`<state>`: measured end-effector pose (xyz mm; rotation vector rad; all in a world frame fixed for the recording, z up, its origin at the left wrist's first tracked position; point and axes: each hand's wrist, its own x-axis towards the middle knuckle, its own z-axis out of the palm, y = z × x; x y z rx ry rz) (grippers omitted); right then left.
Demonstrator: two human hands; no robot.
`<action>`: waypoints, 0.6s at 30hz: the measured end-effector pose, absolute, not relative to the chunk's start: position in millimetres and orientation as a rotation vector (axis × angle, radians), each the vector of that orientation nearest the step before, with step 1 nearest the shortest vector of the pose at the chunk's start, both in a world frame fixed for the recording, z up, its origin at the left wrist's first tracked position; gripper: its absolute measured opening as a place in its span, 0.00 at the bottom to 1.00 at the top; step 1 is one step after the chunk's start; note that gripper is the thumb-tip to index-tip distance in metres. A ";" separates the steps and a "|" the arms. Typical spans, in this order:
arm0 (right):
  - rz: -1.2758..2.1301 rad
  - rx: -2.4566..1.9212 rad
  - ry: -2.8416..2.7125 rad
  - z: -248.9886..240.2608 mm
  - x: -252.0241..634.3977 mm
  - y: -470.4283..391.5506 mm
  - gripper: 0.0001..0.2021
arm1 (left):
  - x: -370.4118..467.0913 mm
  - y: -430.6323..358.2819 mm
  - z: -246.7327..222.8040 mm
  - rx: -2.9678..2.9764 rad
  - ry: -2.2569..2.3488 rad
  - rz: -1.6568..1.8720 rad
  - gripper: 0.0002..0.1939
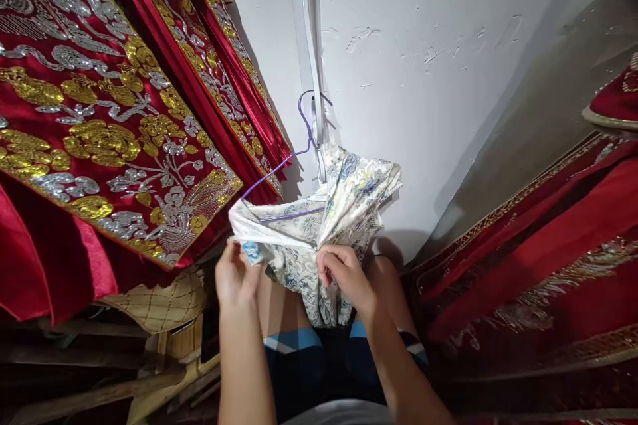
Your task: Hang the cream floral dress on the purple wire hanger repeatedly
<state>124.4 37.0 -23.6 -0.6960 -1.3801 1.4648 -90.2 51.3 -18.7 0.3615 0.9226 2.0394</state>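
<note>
Bright white wall (399, 106) mid-frame, lower corners dim.
Wall marked upper right of centre (scuffs or scratches, unclear); sequined red cloth (104, 133) upper left, red cloth (563, 232) right; quilted cream padding (164, 302), wooden pieces (184, 343) lower left.

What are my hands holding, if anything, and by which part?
A floral garment: left hand by the edge near one shoulder, right hand at the neckline's lower end.

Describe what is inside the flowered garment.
A purple hanger is partly inside the flowered garment: its lower bar shows at the open neck; its right end, covered by cloth, cannot be seen.
</note>
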 end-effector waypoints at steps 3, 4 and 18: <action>1.399 -0.804 -1.276 -33.4 136.2 33.5 0.13 | -62.8 53.7 -52.7 0.290 1.025 1.975 0.09; 1.364 -0.860 -1.278 -34.5 142.5 32.6 0.13 | -54.7 55.1 -60.7 0.363 1.078 1.974 0.09; 1.423 -0.966 -1.373 -50.5 154.3 34.6 0.16 | -46.2 43.2 -71.8 1.178 1.497 1.721 0.12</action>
